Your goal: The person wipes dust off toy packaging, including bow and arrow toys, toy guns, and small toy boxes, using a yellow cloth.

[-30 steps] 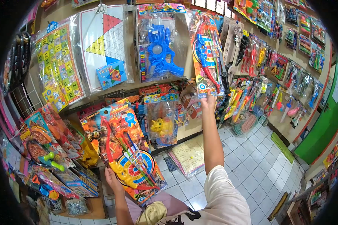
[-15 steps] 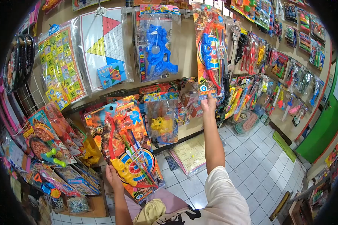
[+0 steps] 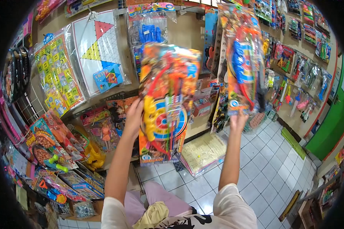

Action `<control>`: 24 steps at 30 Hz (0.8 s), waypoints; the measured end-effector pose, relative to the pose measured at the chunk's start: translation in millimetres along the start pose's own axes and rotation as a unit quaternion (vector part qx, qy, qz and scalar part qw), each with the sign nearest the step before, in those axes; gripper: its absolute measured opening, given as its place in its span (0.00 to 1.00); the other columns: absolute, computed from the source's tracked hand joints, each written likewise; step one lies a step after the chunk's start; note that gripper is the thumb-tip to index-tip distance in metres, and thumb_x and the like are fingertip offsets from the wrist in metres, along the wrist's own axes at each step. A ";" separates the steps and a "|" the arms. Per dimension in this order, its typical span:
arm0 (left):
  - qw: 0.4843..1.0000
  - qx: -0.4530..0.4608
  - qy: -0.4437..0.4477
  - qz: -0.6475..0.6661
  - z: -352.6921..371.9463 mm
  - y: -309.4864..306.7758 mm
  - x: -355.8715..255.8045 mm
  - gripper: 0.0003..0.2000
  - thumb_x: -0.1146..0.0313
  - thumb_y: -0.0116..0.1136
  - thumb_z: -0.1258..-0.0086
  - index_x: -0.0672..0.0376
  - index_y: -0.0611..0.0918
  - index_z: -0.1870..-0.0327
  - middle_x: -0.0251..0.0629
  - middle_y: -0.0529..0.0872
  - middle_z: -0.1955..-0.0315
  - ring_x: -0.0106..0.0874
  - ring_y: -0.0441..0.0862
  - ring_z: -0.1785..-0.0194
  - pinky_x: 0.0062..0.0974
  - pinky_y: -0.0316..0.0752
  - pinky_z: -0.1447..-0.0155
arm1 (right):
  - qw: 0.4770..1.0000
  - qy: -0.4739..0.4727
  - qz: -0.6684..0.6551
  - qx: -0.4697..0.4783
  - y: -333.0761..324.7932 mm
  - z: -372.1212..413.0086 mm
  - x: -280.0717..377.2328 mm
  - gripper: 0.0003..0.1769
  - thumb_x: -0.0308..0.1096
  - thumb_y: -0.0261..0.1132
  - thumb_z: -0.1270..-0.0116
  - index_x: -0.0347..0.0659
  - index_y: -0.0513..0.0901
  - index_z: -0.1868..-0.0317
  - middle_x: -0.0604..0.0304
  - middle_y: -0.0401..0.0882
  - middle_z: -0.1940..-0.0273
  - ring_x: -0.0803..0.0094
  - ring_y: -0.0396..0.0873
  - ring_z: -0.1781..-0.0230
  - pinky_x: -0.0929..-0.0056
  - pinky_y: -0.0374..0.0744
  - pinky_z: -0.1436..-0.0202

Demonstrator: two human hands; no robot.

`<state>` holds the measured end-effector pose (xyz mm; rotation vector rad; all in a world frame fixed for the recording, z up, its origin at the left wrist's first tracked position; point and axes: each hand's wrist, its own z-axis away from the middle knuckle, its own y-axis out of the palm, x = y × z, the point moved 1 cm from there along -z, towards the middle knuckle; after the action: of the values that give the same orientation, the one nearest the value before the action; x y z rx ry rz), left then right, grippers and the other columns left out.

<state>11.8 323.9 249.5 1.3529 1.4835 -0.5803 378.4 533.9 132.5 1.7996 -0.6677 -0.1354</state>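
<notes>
The left hand [image 3: 133, 114] is clamped on the left edge of an orange bow-and-arrow set [image 3: 166, 99] and holds it upright in front of the wall display. The pack's round target and yellow grip face the camera. The right hand [image 3: 239, 120] is raised beside it, pinched shut on the bottom edge of a second archery set [image 3: 242, 57] with a blue bow, which stands tall above the hand. The two packs are just beside each other, with a gap showing between them. Behind them hang a blue toy gun pack [image 3: 151, 32], partly covered by the orange set, and a Chinese checkers board [image 3: 97, 45] further left. Below lies the tiled floor [image 3: 256, 171], with a plastic-wrapped stack of printed sheets [image 3: 203, 150] leaning against the base of the wall.

The weaker hold looks to be the right one. The long card is gripped only at its lowest edge, so it is top-heavy and could buckle or swing out of the pinch and drop to the floor. Its upper end stands close to the hanging packs and could catch one and pull it off its hook. The orange set hides much of the wall behind it, so any reach in that direction would be partly blind. The thin film on both packs could also tear if squeezed or snagged.
</notes>
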 end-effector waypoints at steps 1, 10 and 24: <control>0.998 0.001 0.019 -0.056 -14.7 17.6 -6.4 0.17 0.65 0.46 0.25 0.66 0.72 0.42 0.33 0.78 0.52 0.21 0.74 0.51 0.20 0.69 0.47 | 1.000 -0.006 0.006 0.009 -4.7 6.7 20.8 0.30 0.21 0.58 0.36 0.54 0.60 0.37 0.55 0.66 0.39 0.57 0.70 0.42 0.45 0.70 0.40; 0.991 0.074 0.083 0.068 -202.2 138.4 -11.2 0.12 0.66 0.42 0.24 0.62 0.76 0.52 0.33 0.81 0.63 0.21 0.76 0.61 0.21 0.72 0.55 | 0.990 -0.083 0.101 -0.044 -82.1 41.2 156.7 0.30 0.23 0.58 0.35 0.52 0.57 0.36 0.52 0.63 0.37 0.55 0.69 0.40 0.41 0.72 0.44; 0.994 0.005 0.083 0.078 -326.7 201.4 -25.3 0.11 0.66 0.46 0.26 0.61 0.77 0.51 0.35 0.83 0.63 0.24 0.78 0.65 0.25 0.75 0.61 | 0.990 -0.045 0.110 -0.071 -64.7 114.3 179.2 0.33 0.21 0.58 0.35 0.48 0.54 0.33 0.53 0.64 0.37 0.60 0.67 0.38 0.55 0.69 0.36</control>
<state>82.0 644.4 450.0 1.5398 1.4902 -0.3845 504.0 359.2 77.3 1.5805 -0.8940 -0.1125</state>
